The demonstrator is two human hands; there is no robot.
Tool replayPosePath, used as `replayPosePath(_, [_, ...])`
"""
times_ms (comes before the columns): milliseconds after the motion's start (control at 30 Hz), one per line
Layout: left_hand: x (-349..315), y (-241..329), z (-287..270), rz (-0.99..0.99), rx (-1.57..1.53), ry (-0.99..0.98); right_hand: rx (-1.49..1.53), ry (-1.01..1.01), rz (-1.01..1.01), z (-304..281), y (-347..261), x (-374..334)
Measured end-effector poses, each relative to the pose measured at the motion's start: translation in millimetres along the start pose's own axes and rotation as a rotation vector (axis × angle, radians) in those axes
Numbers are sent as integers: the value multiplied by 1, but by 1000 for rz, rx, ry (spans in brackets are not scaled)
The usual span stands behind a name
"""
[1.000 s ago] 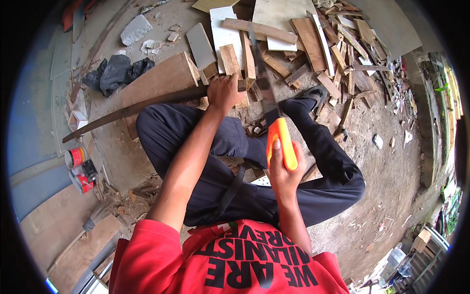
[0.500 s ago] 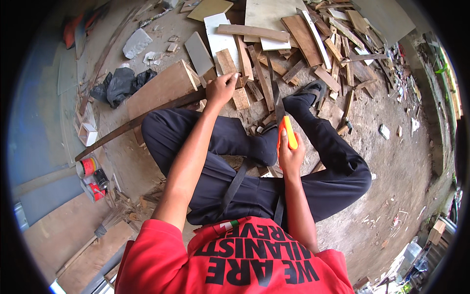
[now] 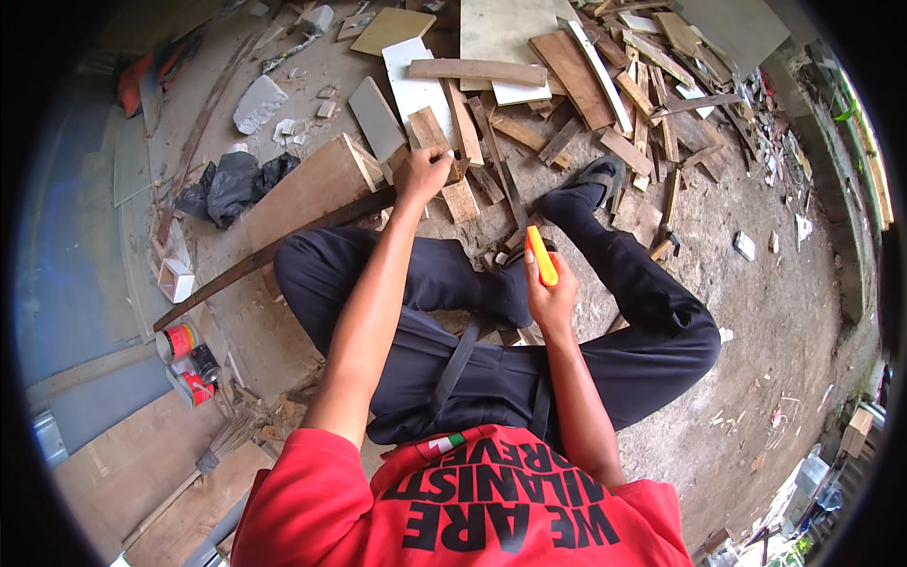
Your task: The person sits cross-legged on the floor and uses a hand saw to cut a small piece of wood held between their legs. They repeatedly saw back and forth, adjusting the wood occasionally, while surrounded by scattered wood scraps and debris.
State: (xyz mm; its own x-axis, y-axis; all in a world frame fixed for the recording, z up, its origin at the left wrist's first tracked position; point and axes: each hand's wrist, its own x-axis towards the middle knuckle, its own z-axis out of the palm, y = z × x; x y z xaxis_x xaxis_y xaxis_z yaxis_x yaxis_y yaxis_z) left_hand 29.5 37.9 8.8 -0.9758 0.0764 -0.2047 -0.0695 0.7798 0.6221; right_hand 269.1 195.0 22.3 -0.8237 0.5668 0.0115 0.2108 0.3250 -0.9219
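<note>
I sit on the dirt floor with my legs in black trousers [image 3: 491, 369] stretched out. My left hand [image 3: 422, 175] is closed on a small wooden block [image 3: 427, 128], at the end of a long dark wooden strip [image 3: 274, 253] that runs off to the left. My right hand [image 3: 551, 298] grips an orange-handled tool [image 3: 540, 255] above my left knee. A thin dark blade [image 3: 499, 170] seems to run from the handle toward the wood scraps. My black shoe [image 3: 590, 180] rests among the scraps.
A heap of wood offcuts and boards [image 3: 614, 85] fills the top. A large wooden block [image 3: 307, 184] lies by a black bag [image 3: 227, 184]. Two red cans [image 3: 184, 364], a small white box [image 3: 175, 279] and a brush [image 3: 222, 444] sit at left.
My right hand has drawn the orange handle slightly up and tilted it more end-on. My left hand stays closed on the wood. The view has shifted a little.
</note>
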Motion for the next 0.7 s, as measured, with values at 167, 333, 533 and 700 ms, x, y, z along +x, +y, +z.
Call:
replayPosePath(167, [-4,-18,-5,196,-118,-37,16,19,-18,6,2,3])
replayPosePath(333, [2,-13,-5,129,-133,-49,-9,2,-15,5,3,3])
replayPosePath(533, [-2,-18,-31,386,206,-331,41,14,7,7,4,3])
replayPosePath(700, [-14,-6,-22,210,492,-167,109,-29,24,4,3,-1])
